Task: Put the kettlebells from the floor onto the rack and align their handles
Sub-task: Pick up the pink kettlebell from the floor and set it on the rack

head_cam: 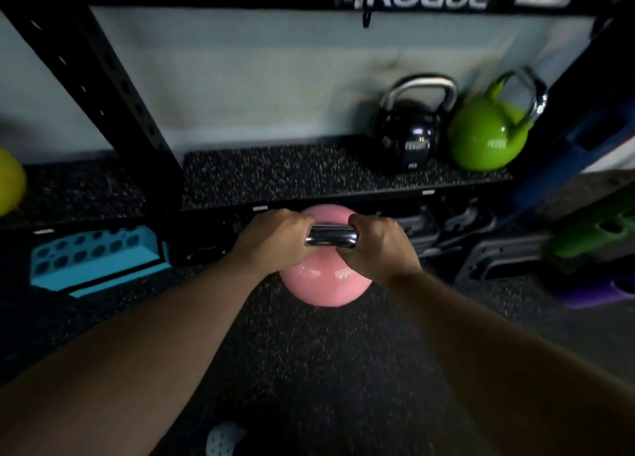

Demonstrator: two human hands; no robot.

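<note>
Both hands are clasping the chrome handle point(330, 236) of the pink kettlebell point(324, 282): the left hand point(275, 235) is wrapping its left end, the right hand point(378, 242) its right end, each grip pressed closed around the bar. The pink kettlebell is sitting just below the front edge of the rack shelf point(292, 177). On that shelf, a black kettlebell point(407, 136) and a green kettlebell point(488, 136) are standing side by side at the right.
</note>
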